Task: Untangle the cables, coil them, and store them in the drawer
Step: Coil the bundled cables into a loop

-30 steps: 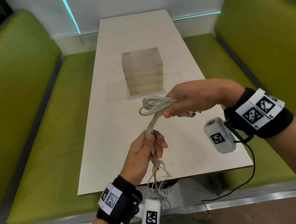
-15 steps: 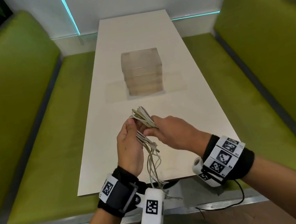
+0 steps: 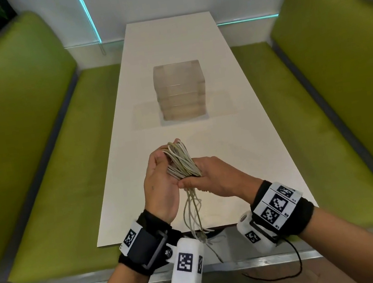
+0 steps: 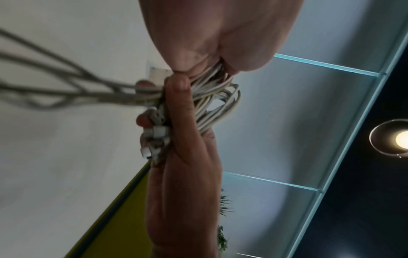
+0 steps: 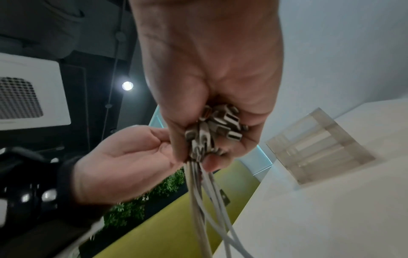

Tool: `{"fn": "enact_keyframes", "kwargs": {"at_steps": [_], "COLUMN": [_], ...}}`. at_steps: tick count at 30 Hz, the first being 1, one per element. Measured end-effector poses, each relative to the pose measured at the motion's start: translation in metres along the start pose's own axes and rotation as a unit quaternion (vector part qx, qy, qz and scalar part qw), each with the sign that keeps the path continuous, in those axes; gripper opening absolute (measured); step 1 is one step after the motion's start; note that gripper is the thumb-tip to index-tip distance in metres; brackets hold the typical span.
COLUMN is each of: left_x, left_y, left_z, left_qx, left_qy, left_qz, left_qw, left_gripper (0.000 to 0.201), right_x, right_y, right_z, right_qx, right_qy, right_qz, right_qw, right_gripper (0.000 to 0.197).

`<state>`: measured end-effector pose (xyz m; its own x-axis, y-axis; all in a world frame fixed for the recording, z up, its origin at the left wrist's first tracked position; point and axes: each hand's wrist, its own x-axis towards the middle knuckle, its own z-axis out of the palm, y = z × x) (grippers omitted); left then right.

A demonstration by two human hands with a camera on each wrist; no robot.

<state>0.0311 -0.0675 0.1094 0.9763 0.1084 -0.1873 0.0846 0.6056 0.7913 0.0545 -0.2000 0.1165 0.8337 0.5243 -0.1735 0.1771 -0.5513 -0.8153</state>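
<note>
Above the white table's (image 3: 244, 156) near edge, both hands grip the cables (image 3: 181, 164), loose ends dangling past it.

Office or café booth: green padded benches (image 3: 340, 68) flanking long white table (image 3: 176, 37), teal light strips, plants.

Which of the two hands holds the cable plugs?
The right hand: its curled fingers clamp the cluster of plugs. The left hand only cups the looped part of the cables, with no plugs in it.
</note>
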Motion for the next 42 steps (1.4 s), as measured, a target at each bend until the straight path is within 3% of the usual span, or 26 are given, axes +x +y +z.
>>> {"fn": "enact_keyframes", "kwargs": {"at_steps": [2,5,10,12,18,23,26,33,38,39,42], "left_x": [0.0,-0.002,-0.005,-0.006,-0.007,-0.006,-0.007,-0.008,-0.005,-0.002,0.008], "left_y": [0.003,0.008,0.01,0.011,0.012,0.011,0.011,0.011,0.011,0.012,0.006], "left_z": [-0.005,-0.008,0.004,0.007,0.004,0.007,0.007,0.011,0.008,0.003,-0.015], "left_qx": [0.048,0.118,0.155,0.15,0.131,0.214,0.24,0.308,0.264,0.246,0.243], "left_qy": [-0.029,-0.084,-0.045,-0.041,-0.094,-0.092,-0.115,-0.154,-0.183,-0.2,-0.228], "left_qz": [0.013,0.038,0.046,0.036,-0.002,-0.017,-0.016,0.008,0.052,0.055,-0.011], "left_qw": [0.998,0.989,0.986,0.987,0.987,0.972,0.964,0.939,0.946,0.947,0.943], "left_gripper": [0.026,0.055,0.016,0.004,0.016,0.033,0.03,0.046,0.039,0.046,0.103], "right_x": [-0.002,-0.004,-0.008,-0.009,-0.016,-0.016,-0.019,-0.018,-0.016,-0.015,-0.016], "right_y": [-0.001,-0.005,-0.009,-0.008,0.003,0.01,0.012,0.015,0.012,0.01,0.002], "right_z": [-0.001,0.003,0.007,0.005,0.012,0.016,0.02,0.029,0.018,0.013,-0.003], "right_qx": [0.011,-0.003,-0.015,0.053,0.298,0.304,0.295,0.237,0.226,0.223,0.251], "right_qy": [-0.019,-0.055,-0.114,-0.144,-0.196,-0.195,-0.187,-0.143,-0.107,-0.094,-0.042], "right_qz": [0.009,0.006,-0.019,-0.024,-0.052,-0.068,-0.042,-0.022,-0.043,-0.048,-0.056], "right_qw": [1.0,0.998,0.993,0.988,0.933,0.93,0.936,0.961,0.967,0.969,0.965], "right_gripper": [0.012,0.018,0.012,0.014,0.014,0.04,0.03,0.041,0.036,0.035,0.036]}}
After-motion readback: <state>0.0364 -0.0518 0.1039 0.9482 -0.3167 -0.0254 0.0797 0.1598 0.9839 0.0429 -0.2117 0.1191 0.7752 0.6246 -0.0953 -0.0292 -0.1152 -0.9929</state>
